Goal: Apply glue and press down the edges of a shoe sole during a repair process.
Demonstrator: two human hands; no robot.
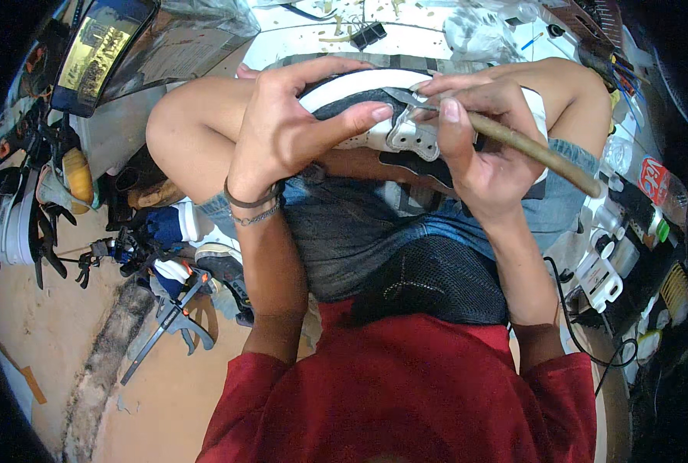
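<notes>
A black and white sneaker [415, 141] lies across my lap between my knees, its white sole band curving along the far side. My left hand [282, 127] grips its left part, the thumb pressed on the dark upper and the fingers over the sole edge. In my right hand [489, 147] is a knife-like tool [540, 150] with a round wooden handle and a small pointed metal blade. The blade tip rests at or just above the seam between upper and sole, near the white eyelet panel; whether it touches is hard to tell. My right fingertips partly cover the shoe.
A bar clamp [172, 312] and several shoes lie on the floor at left. A dark-framed device with a yellow picture [97, 65] stands upper left. Ahead is a black binder clip [368, 35] among scraps. A red-labelled bottle [660, 185] and a black cable [579, 339] are at right.
</notes>
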